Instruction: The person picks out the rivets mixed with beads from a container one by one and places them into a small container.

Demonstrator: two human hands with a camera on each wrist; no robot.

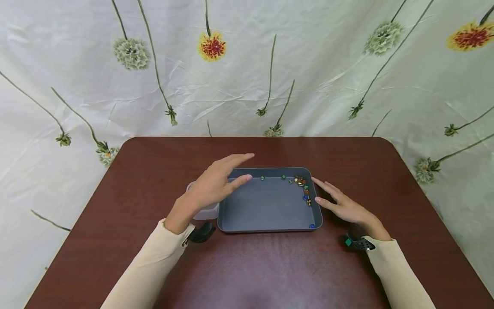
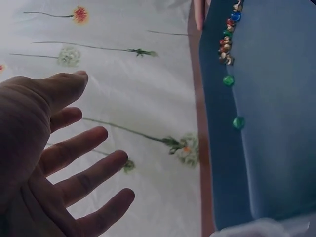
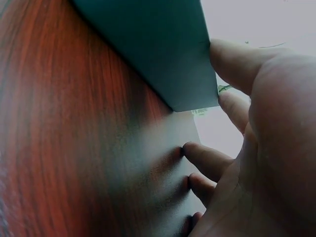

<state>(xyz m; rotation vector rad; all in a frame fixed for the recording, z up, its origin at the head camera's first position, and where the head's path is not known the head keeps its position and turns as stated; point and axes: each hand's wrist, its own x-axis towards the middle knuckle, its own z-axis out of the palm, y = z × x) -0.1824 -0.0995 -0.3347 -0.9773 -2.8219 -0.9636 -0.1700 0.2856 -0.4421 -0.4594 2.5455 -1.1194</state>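
Note:
A shallow grey tray [image 1: 266,206] lies on the table. Small shiny pieces in gold, red, green and blue [image 1: 301,182] cluster along its right side, mostly toward the far corner. Two green beads [image 1: 283,177] sit by the far wall, and a blue bead [image 1: 312,226] is in the near right corner. My left hand [image 1: 212,180] hovers over the tray's left end, fingers extended and holding nothing. Beside the right wall is my right hand [image 1: 343,206]; in the right wrist view its thumb and forefinger [image 3: 233,104] meet the tray's rim, with the other fingers spread near the tabletop.
A whitish translucent container [image 1: 207,213] stands against the tray's left side, partly hidden under my left hand. The dark red-brown table [image 1: 281,266] ends at a back edge, behind which hangs a white cloth [image 1: 239,94] with a flower print.

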